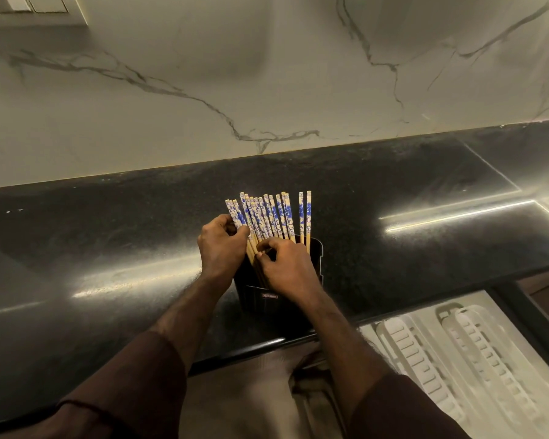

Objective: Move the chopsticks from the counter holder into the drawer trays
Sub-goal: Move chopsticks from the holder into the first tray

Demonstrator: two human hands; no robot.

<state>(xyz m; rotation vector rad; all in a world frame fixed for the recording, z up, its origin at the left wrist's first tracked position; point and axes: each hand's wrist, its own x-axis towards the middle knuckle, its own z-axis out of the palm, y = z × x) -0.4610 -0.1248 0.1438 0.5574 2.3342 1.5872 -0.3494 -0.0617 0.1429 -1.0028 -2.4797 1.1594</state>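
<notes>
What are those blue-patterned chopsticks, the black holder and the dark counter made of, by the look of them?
Chopsticks: likely bamboo or wood, with pale tan shafts and blue floral print on white tops. Holder: probably plastic, with smooth black walls and moulded edges. Counter: polished dark stone, perhaps granite, speckled and with sharp light reflections.

surface: black polished counter [108,236] | on it: black holder [316,258], near the front edge
</notes>
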